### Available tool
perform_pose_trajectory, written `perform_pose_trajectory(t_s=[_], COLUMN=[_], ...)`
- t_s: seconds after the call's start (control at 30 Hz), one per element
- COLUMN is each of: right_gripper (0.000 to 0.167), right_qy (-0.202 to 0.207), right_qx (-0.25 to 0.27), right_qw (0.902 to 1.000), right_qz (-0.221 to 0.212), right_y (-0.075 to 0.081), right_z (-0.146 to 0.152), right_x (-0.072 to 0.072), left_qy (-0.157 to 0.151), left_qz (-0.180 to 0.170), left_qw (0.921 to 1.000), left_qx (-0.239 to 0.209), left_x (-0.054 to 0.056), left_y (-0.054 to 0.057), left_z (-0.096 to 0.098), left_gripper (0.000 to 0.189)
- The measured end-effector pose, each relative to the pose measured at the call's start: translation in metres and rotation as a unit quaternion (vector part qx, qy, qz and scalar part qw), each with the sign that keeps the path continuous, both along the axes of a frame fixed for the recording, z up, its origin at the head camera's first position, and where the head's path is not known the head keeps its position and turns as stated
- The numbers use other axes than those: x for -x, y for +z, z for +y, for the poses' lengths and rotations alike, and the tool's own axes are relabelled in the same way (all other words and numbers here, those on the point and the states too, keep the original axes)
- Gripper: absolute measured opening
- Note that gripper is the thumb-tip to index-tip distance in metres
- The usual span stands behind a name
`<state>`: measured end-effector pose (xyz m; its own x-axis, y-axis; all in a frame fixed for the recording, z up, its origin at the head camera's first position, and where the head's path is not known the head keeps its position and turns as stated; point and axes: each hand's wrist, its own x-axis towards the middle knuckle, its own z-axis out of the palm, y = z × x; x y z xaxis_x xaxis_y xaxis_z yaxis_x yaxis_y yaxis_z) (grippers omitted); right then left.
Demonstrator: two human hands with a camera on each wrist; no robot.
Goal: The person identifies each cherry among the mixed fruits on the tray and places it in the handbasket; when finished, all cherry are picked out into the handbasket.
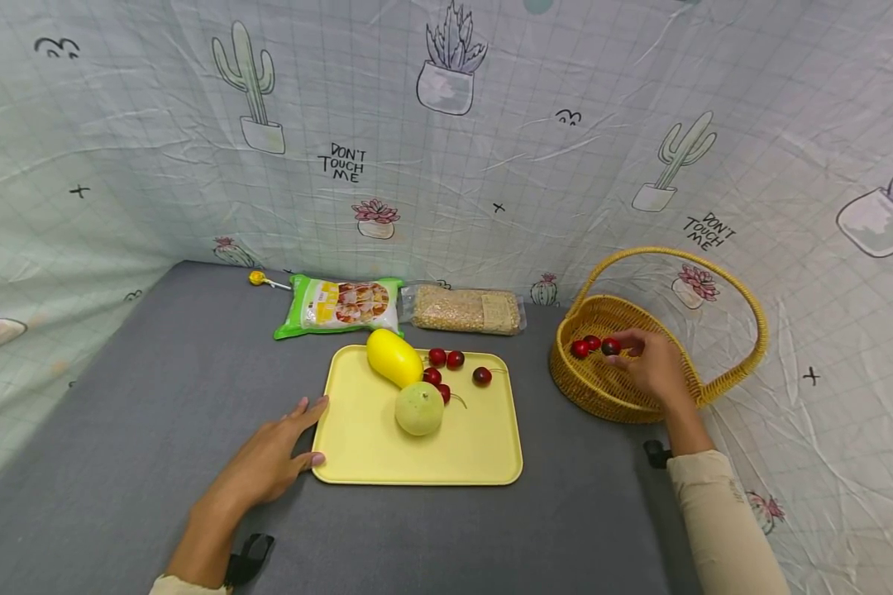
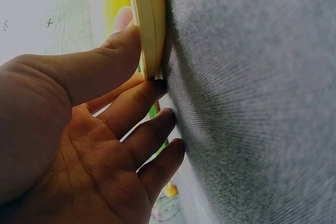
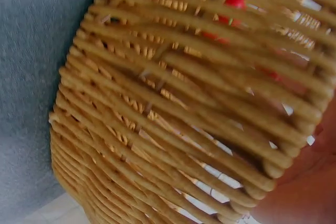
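Note:
My right hand (image 1: 653, 365) reaches into the yellow wicker basket (image 1: 603, 405) and pinches a dark red cherry (image 1: 609, 346) between thumb and fingers. Beside it in the basket lie two more cherries (image 1: 580, 349). In the right wrist view the basket's woven wall (image 3: 157, 93) hides most of that hand. My left hand (image 1: 264, 459), fingers spread, touches the left rim of the yellow tray (image 1: 357, 463). Seen from the left wrist, the thumb (image 2: 113, 59) lies against the tray's edge. On the tray are a yellow mango-like fruit (image 1: 394, 358), a round green fruit (image 1: 419, 408) and several cherries (image 1: 481, 376).
Behind the tray lie a green-and-white food packet (image 1: 342, 304) and a clear bag of grains (image 1: 467, 310). A yellow lollipop (image 1: 257, 278) sits at the back left. The basket's tall handle (image 1: 761, 330) arches up by the right arm. Printed cloth (image 1: 491, 173) hangs behind the grey table.

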<state>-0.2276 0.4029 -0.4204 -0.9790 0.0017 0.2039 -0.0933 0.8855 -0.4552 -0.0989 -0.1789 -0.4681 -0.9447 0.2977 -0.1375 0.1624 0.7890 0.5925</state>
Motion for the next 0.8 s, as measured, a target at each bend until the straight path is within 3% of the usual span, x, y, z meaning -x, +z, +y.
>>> perform_pose_trajectory(t_s=[0.5,0.8], right_gripper=[0.031,0.031], right_qy=[0.014,0.022], right_qx=[-0.03,-0.059], right_qw=[0.993,0.9877], right_qz=[-0.114,-0.143], right_y=[-0.002,-0.007], right_z=[0.013,0.018], right_x=[0.02,0.029], left_qy=[0.002,0.003], left_qz=[0.004,0.002], left_qw=[1.0,1.0], left_qx=[0.004,0.005], left_x=[0.0,0.0], left_y=[-0.001,0.0], left_z=[0.002,0.002], left_gripper=[0.087,0.087])
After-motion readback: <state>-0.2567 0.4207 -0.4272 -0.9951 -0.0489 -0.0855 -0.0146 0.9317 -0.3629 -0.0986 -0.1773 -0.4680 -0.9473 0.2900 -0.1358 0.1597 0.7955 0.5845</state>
